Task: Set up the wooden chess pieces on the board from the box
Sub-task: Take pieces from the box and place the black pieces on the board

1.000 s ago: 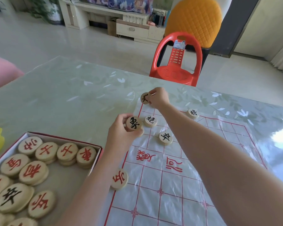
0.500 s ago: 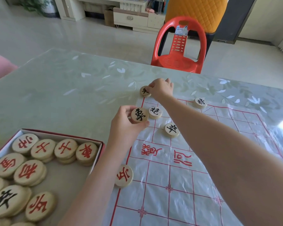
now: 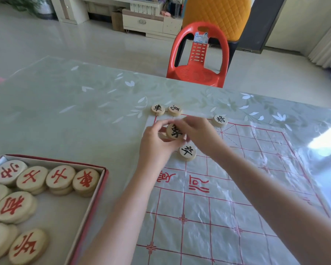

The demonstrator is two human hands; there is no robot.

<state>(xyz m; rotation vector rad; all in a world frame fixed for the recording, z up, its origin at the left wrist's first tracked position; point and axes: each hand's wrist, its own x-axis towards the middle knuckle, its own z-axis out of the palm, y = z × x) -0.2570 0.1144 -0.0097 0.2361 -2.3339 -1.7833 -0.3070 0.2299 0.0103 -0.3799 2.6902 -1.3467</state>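
My left hand (image 3: pixel 155 144) pinches a round wooden piece with a black elephant character (image 3: pixel 174 131) just above the far left part of the plastic chess board (image 3: pixel 208 207). My right hand (image 3: pixel 199 132) meets it from the right, its curled fingers on the same piece. On the board's far edge lie a black chariot piece (image 3: pixel 157 109), a black horse piece (image 3: pixel 174 109) and a black general piece (image 3: pixel 219 120). A black soldier piece (image 3: pixel 187 151) lies just below my hands. Another piece sits mostly hidden under my left hand.
A red-rimmed box (image 3: pixel 96 190) at the near left holds several wooden pieces, mostly red-marked, some stacked. The table (image 3: pixel 65 111) has a glossy green leaf-pattern cover. A red plastic chair (image 3: pixel 197 71) stands beyond the far edge. My left forearm crosses the board's left edge.
My right hand left the chariot piece at the far left corner and drew back to the elephant piece in my left hand. My left hand carried that piece slightly farther over the board.
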